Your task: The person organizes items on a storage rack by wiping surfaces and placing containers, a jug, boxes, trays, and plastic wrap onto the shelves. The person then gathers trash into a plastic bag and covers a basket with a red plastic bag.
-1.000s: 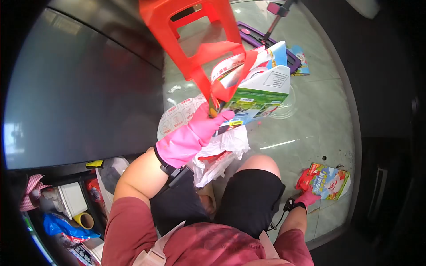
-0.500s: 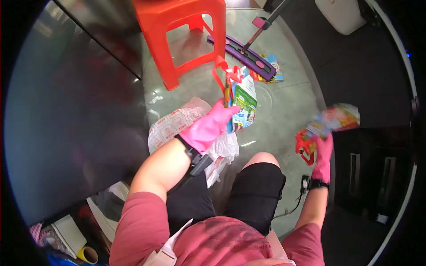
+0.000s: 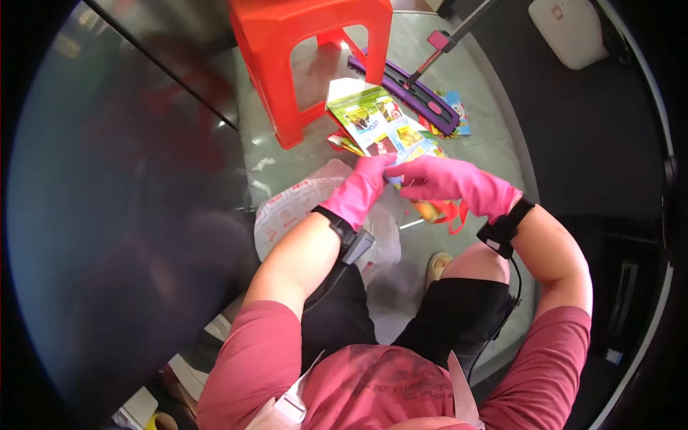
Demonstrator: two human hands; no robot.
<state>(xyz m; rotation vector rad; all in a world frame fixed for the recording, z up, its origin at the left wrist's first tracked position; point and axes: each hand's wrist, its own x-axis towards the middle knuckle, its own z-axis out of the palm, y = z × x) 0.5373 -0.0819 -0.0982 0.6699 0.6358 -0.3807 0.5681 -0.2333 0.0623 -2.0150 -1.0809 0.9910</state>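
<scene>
My left hand point(image 3: 362, 188), in a pink rubber glove, is closed on the lower edge of a colourful printed cardboard box point(image 3: 380, 122), which looks partly flattened. My right hand point(image 3: 455, 185), gloved the same way, reaches across from the right. Its fingers are bent against the lower right part of the cardboard, close to my left fingertips. Under the right palm shows a yellow printed piece with a red ribbon handle point(image 3: 459, 216). How the right fingers grip, and where one piece of packaging ends and the other begins, is hidden.
A red plastic stool point(image 3: 287, 79) stands ahead. Beside it a purple flat mop point(image 3: 408, 93) lies over another printed piece point(image 3: 455, 107). A white plastic bag with red print point(image 3: 287, 211) rests on the floor by my legs. Dark cabinet fronts point(image 3: 595, 136) rise at right.
My right hand has swung in from the far right with its printed packaging and met the left. The cardboard in my left hand has turned, showing a broad printed face.
</scene>
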